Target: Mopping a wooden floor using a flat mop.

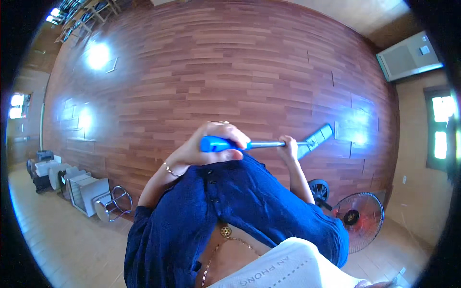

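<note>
- The left hand (209,130), at the centre of the frame, is closed around the blue grip (211,144) at the top end of a mop (266,144).
- The right hand (289,149), just right of centre, is wrapped around the metal pole lower down, near the head.
- The blue mop head (315,140) lies right of centre, tilted toward the upper right; it looks to be on the floor (230,86), though firm contact is hard to confirm.
- With both hands on the mop and its head down there, the work seems to be under way, neither waiting to start nor put away.
- How much floor is done cannot be told: the bright patches at the upper left, left and right look like glare, and wet or dry does not show.
- What is left is equally uncertain; the boards stretch well beyond the head, toward the top and left of the frame.
- Farther out, a fan (357,221) stands at the lower right and a round stool (115,204) at the lower left.
</note>
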Tool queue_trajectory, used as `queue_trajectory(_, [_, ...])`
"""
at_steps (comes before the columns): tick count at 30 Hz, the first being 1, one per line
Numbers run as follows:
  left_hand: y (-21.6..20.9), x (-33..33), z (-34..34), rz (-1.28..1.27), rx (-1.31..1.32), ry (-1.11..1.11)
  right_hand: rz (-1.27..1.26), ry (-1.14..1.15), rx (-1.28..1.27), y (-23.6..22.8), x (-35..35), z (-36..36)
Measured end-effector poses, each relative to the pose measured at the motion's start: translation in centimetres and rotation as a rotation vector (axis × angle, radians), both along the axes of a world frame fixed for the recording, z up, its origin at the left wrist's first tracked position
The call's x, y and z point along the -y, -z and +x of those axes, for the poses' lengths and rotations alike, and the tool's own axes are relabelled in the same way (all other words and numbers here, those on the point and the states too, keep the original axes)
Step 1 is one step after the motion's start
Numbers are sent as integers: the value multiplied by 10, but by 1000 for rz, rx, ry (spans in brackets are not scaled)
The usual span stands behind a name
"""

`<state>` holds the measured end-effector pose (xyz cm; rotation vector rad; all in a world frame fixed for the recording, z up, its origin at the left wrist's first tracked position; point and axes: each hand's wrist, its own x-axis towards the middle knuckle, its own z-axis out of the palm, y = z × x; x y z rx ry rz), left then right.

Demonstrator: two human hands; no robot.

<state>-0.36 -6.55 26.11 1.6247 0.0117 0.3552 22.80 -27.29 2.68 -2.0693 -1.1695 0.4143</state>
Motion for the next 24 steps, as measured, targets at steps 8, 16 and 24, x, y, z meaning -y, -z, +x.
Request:
queue_trajectory(8, [-3,19,20,-101,20,153,76,154,296,27,33,20])
queue_trajectory(16, [-17,26,-3,31,-19,-29,73,95,279,31,-39,40])
queue_trajectory(24, [3,36,-42,408,-14,-461,-249,-178,325,5,-159,12])
